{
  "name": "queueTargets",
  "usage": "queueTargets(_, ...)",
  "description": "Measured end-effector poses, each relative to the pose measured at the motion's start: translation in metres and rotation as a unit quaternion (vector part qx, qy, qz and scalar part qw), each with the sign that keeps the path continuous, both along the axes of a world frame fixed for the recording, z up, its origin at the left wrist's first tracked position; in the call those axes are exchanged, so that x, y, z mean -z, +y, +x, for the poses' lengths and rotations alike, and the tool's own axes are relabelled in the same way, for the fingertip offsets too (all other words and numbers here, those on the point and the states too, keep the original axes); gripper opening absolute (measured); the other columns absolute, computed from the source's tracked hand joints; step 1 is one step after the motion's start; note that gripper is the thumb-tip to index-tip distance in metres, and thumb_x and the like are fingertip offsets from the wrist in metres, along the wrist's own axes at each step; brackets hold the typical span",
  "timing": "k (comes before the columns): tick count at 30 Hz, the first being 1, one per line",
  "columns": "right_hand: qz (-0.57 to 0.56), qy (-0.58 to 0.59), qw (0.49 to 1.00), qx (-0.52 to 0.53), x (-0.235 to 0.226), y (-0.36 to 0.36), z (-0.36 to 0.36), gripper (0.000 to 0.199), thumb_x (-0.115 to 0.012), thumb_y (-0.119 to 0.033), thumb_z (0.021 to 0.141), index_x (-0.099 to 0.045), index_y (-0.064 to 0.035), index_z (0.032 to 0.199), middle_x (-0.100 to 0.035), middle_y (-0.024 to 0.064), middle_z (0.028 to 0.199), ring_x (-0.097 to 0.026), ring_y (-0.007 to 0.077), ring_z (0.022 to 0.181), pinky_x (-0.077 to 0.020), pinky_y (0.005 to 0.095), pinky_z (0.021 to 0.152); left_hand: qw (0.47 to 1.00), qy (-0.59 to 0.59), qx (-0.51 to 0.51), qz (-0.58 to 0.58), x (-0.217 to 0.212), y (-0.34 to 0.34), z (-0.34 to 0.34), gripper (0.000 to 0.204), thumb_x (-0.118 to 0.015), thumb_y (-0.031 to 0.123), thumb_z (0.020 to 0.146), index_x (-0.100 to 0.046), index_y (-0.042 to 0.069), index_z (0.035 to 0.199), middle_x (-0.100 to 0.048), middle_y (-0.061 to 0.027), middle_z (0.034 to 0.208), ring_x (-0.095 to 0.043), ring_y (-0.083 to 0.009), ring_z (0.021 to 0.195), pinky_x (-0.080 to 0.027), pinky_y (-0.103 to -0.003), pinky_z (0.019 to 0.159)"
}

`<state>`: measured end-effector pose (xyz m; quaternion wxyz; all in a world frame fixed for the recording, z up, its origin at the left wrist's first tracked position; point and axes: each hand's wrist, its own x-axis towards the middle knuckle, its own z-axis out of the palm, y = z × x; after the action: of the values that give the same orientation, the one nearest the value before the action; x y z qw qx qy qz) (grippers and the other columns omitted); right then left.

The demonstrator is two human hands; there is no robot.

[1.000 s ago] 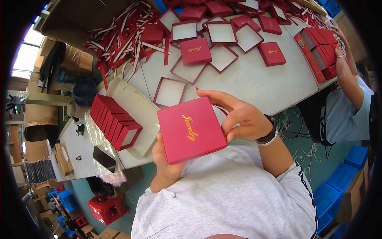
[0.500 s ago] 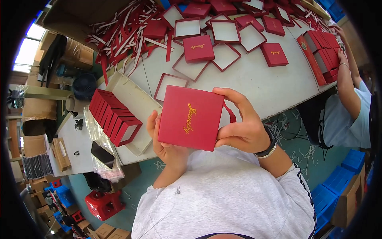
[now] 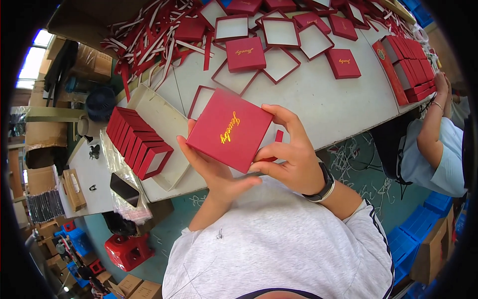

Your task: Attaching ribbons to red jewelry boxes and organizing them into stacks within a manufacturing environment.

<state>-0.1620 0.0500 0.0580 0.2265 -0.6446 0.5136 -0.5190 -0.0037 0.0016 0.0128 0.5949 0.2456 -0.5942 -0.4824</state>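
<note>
A square red jewelry box (image 3: 230, 130) with gold lettering is held tilted in front of my chest. My right hand (image 3: 294, 162) pinches its right edge between thumb and fingers. A red ribbon loop (image 3: 279, 137) shows beside that edge, near the right fingers. My left hand (image 3: 215, 177) is open at the box's lower left side, its index finger along the edge and its thumb stretched out to the right. Other left fingertips go behind the box, where they are partly hidden. The box's underside is out of sight.
Left stands a row of red boxes (image 3: 137, 142) at a pale tray (image 3: 154, 104). A phone (image 3: 124, 189) lies nearby. Loose box lids (image 3: 245, 54) and a ribbon heap (image 3: 149, 42) fill the table's far side. A co-worker (image 3: 433, 144) sits right, by stacked boxes (image 3: 411, 65).
The box has turned clockwise and shifted left and slightly up. My left hand has loosened, its thumb now spread away from the box. At right, the co-worker's hands have come together lower down.
</note>
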Motion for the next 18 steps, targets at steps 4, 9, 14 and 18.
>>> queueTargets(4,0.012,0.000,1.000,-0.016,-0.001,0.001,0.005,0.017,-0.077,-0.019,0.067,-0.067,-0.0083,0.075,-0.041,0.0198,0.130,-0.046,0.0315,0.113,-0.0411,0.0367,0.089,0.998,-0.021,-0.056,0.013,0.004,0.002,0.005,0.136,-0.089,0.041,0.049,0.004,0.007,0.142,-0.024,-0.0179,0.139,-0.036,-0.0293,0.126,-0.035,-0.044,0.102)
queueTargets(9,0.106,-0.076,0.987,-0.097,0.008,0.004,0.000,0.021,-0.077,-0.014,0.067,-0.063,-0.0068,0.081,-0.046,0.0139,0.126,-0.044,0.0278,0.113,-0.0383,0.0387,0.092,0.988,-0.009,-0.148,-0.038,0.001,-0.008,0.019,0.126,-0.082,0.056,0.053,-0.007,0.002,0.139,-0.034,-0.0172,0.131,-0.041,-0.0285,0.121,-0.039,-0.042,0.098)
queueTargets(14,0.094,-0.045,0.987,-0.119,0.021,0.002,-0.003,0.019,-0.071,-0.017,0.073,-0.058,-0.0063,0.081,-0.052,0.0085,0.116,-0.048,0.0262,0.108,-0.0362,0.0367,0.093,0.985,-0.071,-0.157,-0.017,-0.013,-0.018,0.028,0.120,-0.078,0.059,0.056,-0.013,0.002,0.139,-0.036,-0.0130,0.128,-0.040,-0.0266,0.120,-0.039,-0.039,0.097)
queueTargets(18,0.116,-0.032,0.988,-0.101,0.021,0.002,-0.014,0.016,-0.069,-0.017,0.074,-0.058,-0.0063,0.078,-0.061,0.0065,0.091,-0.055,0.0229,0.089,-0.0397,0.0348,0.086,0.988,-0.052,-0.142,0.024,-0.015,-0.024,0.035,0.117,-0.079,0.058,0.056,-0.017,0.003,0.139,-0.037,-0.0102,0.125,-0.041,-0.0241,0.118,-0.038,-0.037,0.097)
